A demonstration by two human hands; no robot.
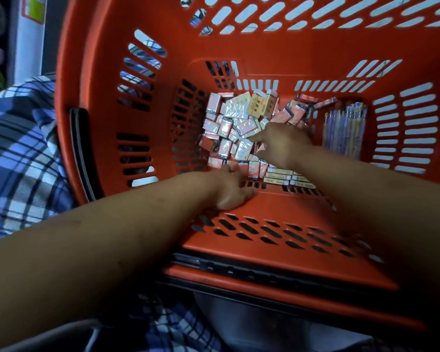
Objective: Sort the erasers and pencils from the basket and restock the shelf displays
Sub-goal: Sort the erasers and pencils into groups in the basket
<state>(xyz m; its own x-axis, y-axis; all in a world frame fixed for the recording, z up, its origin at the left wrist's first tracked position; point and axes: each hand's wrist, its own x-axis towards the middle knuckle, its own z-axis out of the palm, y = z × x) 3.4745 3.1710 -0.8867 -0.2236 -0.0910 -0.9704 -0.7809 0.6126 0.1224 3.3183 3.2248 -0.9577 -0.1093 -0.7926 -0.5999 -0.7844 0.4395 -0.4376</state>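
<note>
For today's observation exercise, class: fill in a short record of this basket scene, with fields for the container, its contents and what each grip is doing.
container: orange-red slotted plastic basket
middle: heap of small pink-and-white wrapped erasers
far edge of heap: tan printed boxes
right side: bundle of purple and tan pencils
left grip: at the heap's near edge; hold unclear
right grip: in the heap; hold unclear

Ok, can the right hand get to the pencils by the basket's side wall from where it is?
Probably yes: the right hand is down among the erasers, and the pencils lie uncovered just beside it, nothing between.
</note>
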